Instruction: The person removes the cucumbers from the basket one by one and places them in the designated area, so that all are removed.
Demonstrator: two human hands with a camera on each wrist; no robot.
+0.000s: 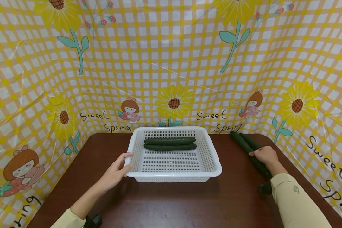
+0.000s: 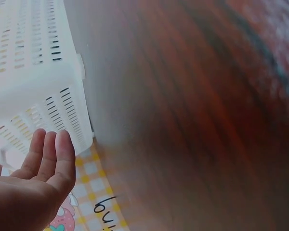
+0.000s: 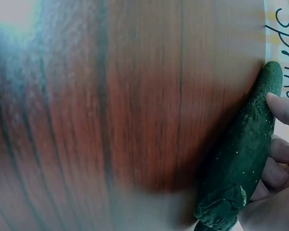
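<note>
A white plastic basket [image 1: 171, 174] with slotted walls stands mid-table, two cucumbers [image 1: 170, 147] lying side by side against its back wall. At the basket's left rim is my left hand [image 1: 114, 172], thumb and index finger over the edge; the left wrist view shows other fingers [image 2: 64, 149] bent up along the outer side wall. On the right, my right hand [image 1: 265, 156] grips a long dark green cucumber [image 3: 241, 154], thumb on one side and curled fingers on the other. Another cucumber [image 1: 249, 141] lies just beyond it, partly hidden by the hand.
The dark brown wooden table [image 1: 171, 205] reaches back to a yellow checked cloth [image 1: 171, 63] with sunflowers, which rises behind it and along both sides. Black wrist devices [image 1: 265, 189] sit below both hands.
</note>
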